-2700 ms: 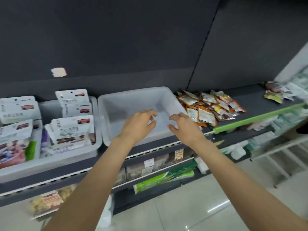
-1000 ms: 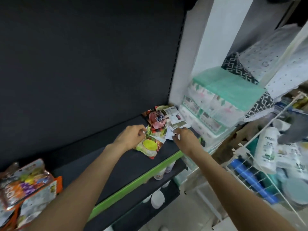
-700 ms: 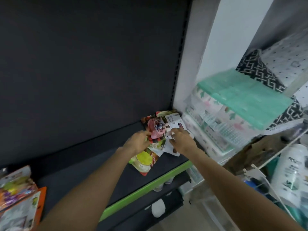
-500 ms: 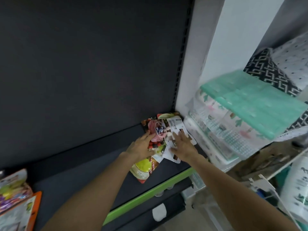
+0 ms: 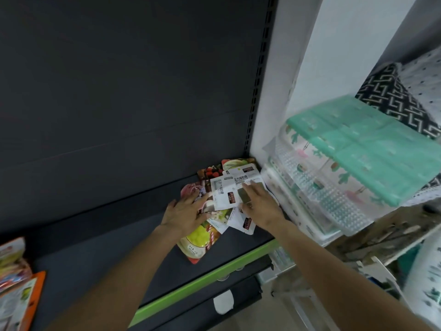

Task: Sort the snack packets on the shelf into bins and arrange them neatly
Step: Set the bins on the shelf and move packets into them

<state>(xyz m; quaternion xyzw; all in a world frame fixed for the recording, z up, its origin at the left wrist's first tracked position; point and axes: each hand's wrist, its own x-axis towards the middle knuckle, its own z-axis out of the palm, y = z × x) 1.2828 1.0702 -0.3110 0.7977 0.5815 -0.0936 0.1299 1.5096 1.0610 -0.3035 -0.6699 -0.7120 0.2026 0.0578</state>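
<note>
Both hands (image 5: 185, 215) (image 5: 261, 206) flat, fingers spread (no grip) on snack packets (image 5: 225, 195).

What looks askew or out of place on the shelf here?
The snack packets at the right end of the dark shelf lie in a loose, overlapping heap at mixed angles, some face down showing white backs, and not in a bin. The left hand and right hand rest flat on the heap. Nothing looks spilled or torn.
</note>
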